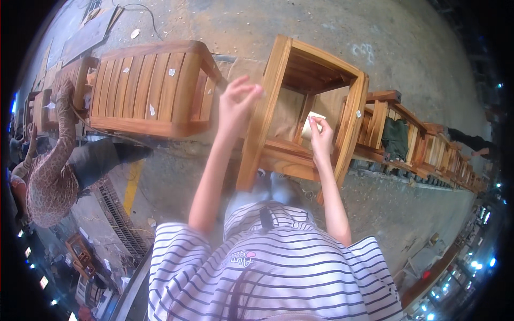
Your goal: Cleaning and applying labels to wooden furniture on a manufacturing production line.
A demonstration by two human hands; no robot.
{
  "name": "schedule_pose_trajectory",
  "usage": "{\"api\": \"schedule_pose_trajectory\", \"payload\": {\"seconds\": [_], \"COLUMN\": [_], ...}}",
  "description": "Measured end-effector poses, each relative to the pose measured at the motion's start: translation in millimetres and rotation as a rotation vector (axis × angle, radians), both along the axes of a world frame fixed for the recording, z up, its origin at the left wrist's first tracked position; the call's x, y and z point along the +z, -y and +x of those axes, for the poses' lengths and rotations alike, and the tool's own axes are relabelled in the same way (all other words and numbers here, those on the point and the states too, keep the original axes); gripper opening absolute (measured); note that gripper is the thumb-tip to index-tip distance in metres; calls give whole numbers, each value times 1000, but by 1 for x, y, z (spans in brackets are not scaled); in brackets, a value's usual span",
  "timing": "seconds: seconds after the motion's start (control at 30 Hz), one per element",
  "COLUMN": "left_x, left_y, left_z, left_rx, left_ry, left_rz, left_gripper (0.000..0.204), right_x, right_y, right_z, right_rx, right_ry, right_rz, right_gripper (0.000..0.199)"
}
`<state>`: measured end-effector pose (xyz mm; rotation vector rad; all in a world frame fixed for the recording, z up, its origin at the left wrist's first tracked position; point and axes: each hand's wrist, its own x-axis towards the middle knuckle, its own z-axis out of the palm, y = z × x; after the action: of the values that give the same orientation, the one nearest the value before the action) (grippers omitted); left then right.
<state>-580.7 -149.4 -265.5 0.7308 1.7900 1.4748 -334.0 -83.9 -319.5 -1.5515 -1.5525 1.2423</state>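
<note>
In front of me stands a wooden frame [350, 128], seemingly a chair or small table, with open sides and slats inside. My right hand [322, 140] is over its opening, the fingers closed on a small cream-coloured square pad [316, 116], possibly folded paper or an abrasive sheet. To the left of the frame's near-left leg, my left hand [237, 101] is raised with thumb and forefinger brought together. A tiny pale speck shows at those fingertips, slightly blurred; what it is I cannot make out. A small whitish scrap lies on the frame's right rail.
On the left is a slatted wooden piece [142, 88] with whitish scraps on it. Another person [53, 182] in a patterned sleeve works beyond it. More wooden furniture [417, 136] lines up to the right, with a dark green cloth [395, 138] on it. A cable crosses the floor.
</note>
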Motion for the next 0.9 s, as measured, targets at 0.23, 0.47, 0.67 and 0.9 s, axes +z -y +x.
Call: {"api": "schedule_pose_trajectory", "payload": {"seconds": [0.23,0.47,0.67,0.9], "left_x": [-12,-7,-40,38], "left_y": [-5,-35,-35,-49], "left_z": [27,20,2,65], "left_rx": [112,243,-20,-122], "left_ry": [-301,-72,399,123], "left_rz": [-94,38,-117,-144], "left_gripper": [19,63,51,57], "right_x": [7,-13,8,57], "right_y": [-26,-68,-85,-109], "right_z": [-21,-115,-179,-112], "right_rx": [53,98,-83,5], "right_ry": [-64,-162,-374,-707], "right_rz": [-117,18,-320,-643], "right_gripper": [28,50,57,63]}}
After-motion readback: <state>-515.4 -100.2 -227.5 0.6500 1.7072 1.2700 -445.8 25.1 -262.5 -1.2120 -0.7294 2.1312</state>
